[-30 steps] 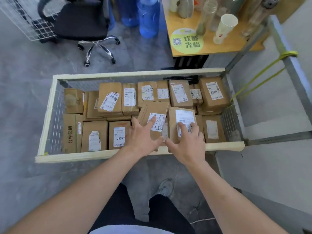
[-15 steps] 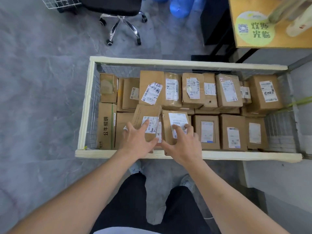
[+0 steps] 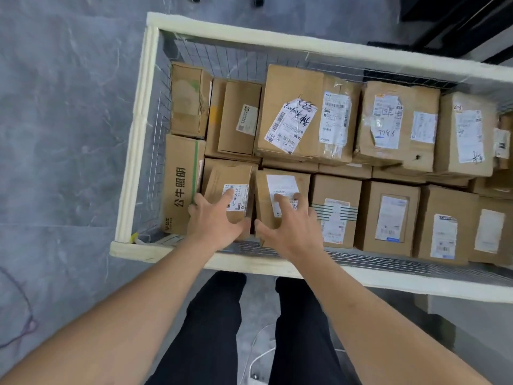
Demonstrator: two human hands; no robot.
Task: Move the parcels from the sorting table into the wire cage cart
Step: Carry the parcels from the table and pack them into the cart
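I look down into the wire cage cart (image 3: 138, 140), which has a pale padded rim and is packed with several brown cardboard parcels bearing white labels. My left hand (image 3: 213, 220) grips a small parcel (image 3: 222, 173) in the front row, fingers spread over its top and left side, thumb on its right side. My right hand (image 3: 291, 226) grips the neighbouring parcel (image 3: 283, 182) the same way, fingers on its label. Both parcels sit low among the others, side by side, near the cart's front left corner.
A tall box with black printed characters (image 3: 180, 184) stands just left of my left hand against the cart's wire wall. Taller parcels (image 3: 294, 112) are stacked in the back row. Grey floor surrounds the cart; dark furniture (image 3: 458, 23) stands at the top right. My legs are below the front rim.
Both hands have carried the two parcels leftward along the front row and lowered them into the gap next to the printed box. The view has tilted down and closer to the cart.
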